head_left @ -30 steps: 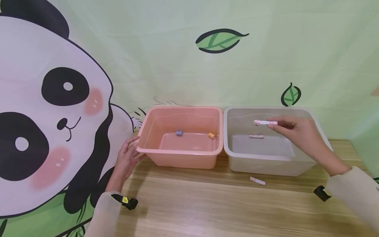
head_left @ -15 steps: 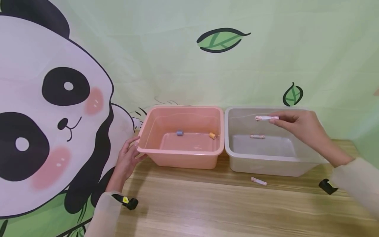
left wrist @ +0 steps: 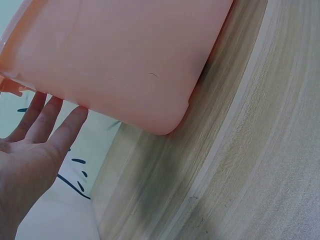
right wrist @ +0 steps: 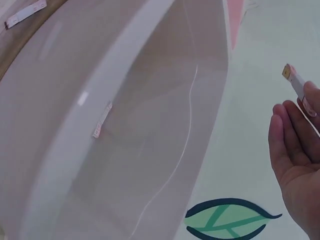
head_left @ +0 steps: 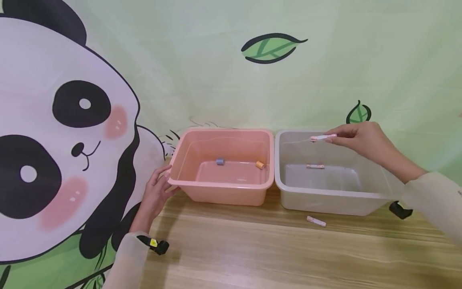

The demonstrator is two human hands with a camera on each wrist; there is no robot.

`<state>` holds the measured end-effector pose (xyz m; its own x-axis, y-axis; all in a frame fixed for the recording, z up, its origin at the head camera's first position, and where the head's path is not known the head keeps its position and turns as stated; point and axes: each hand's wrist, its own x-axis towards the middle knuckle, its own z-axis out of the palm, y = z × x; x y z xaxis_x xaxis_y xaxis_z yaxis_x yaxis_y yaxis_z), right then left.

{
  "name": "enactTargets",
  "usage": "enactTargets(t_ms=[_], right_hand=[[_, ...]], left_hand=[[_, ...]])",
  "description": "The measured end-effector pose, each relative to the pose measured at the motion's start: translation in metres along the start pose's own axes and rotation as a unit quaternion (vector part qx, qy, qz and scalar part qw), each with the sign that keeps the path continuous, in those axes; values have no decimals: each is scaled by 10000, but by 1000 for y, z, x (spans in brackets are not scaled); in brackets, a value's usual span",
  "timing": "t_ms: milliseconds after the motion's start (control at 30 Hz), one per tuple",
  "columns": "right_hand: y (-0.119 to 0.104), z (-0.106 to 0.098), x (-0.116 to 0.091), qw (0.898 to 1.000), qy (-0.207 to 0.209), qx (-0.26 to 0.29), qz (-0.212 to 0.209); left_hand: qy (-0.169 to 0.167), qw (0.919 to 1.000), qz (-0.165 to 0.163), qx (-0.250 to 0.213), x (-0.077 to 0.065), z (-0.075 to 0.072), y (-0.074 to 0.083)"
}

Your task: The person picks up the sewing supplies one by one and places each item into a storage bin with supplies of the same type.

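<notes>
My right hand (head_left: 369, 142) pinches a folded tape measure (head_left: 321, 138) between thumb and fingertips, above the back of the grey bin (head_left: 325, 194). It is a slim white strip with pink-marked ends; a brass-coloured tip (right wrist: 286, 72) shows in the right wrist view. A similar folded tape measure (head_left: 315, 166) lies on the grey bin's floor, and another tape measure (head_left: 316, 221) is on the table in front. With fairly straight fingers, my left hand (head_left: 154, 196) touches the left side of the pink bin (head_left: 220, 185). Its fingertips meet the wall in the left wrist view.
Inside the pink bin lie a blue thread spool (head_left: 220, 161) and an orange thread spool (head_left: 260, 165). Both bins stand side by side on a wood-grain table (head_left: 252, 249), against a green cloth backdrop (head_left: 202, 80) printed with a panda and leaves.
My right hand has risen and gone toward the back of the grey bin, still pinching the tape measure. The left hand keeps its place at the pink bin.
</notes>
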<state>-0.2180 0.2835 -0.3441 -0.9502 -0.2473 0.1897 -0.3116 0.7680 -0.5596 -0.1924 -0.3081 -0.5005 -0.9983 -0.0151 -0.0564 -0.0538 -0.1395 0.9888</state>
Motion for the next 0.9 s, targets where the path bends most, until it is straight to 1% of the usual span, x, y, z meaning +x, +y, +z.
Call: enactTargets(t_ms=[167, 233, 367, 467, 667, 767, 900], right_hand=[[4, -6, 15, 9978, -491, 218, 394], [6, -8, 19, 9963, -693, 211, 459], [12, -13, 29, 9939, -1021, 108, 399], [15, -17, 37, 9929, -1141, 34, 337], [18, -22, 48, 9896, -1363, 138, 441], [17, -22, 51, 9885, -1432, 163, 454], [17, -19, 54, 9877, -1518, 91, 361]], left_hand=[[17, 10000, -24, 6, 0, -1, -1], [26, 10000, -36, 18, 0, -1, -1], [37, 10000, -44, 47, 1, -1, -1], [31, 10000, -28, 47, 1, -1, 0], [2, 10000, 26, 42, 1, 1, 2], [10, 10000, 0, 26, 0, 1, 2], [49, 10000, -37, -6, -1, 0, 1]])
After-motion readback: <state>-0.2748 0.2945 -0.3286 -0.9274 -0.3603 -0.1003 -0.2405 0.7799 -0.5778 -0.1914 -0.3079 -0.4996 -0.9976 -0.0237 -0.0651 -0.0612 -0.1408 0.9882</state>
